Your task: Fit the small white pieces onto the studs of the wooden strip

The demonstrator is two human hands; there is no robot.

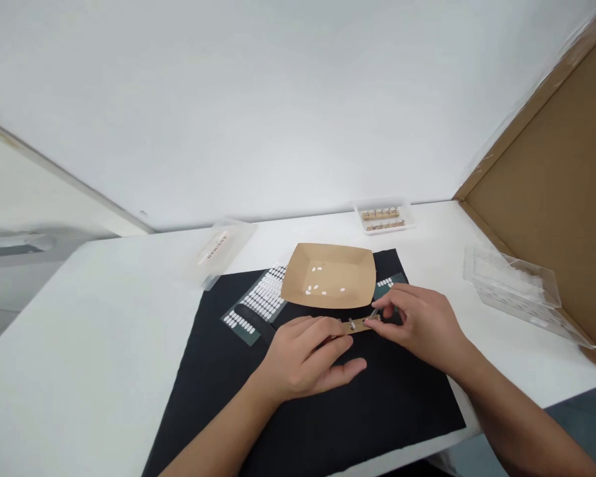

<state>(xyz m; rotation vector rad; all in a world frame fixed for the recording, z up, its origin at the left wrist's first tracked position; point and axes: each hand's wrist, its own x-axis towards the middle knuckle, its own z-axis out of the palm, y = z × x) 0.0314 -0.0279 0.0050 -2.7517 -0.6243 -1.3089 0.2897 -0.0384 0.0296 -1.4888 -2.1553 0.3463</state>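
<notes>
My left hand [310, 358] is closed on the left end of a narrow wooden strip [360, 325], low over the black mat [367, 414]. Small upright metal pieces stand on the strip, one with a whitish tip. At the strip's right end my right hand [417, 321] pinches a small metal piece [374, 314] between thumb and fingers; its exact kind is too small to make out. Just beyond the strip sits a brown paper tray [335, 301] with several small white ovals inside. A dark strap-like object [255, 322] lies beside my left hand, partly hidden by it.
Dark sheets with rows of white ovals [265, 291] lie left of and behind the tray. At the back, a clear container [383, 225] holds two wooden strips with metal rings. A translucent pouch [221, 248] lies left; clear plastic boxes [516, 285] stand right beside cardboard [556, 165].
</notes>
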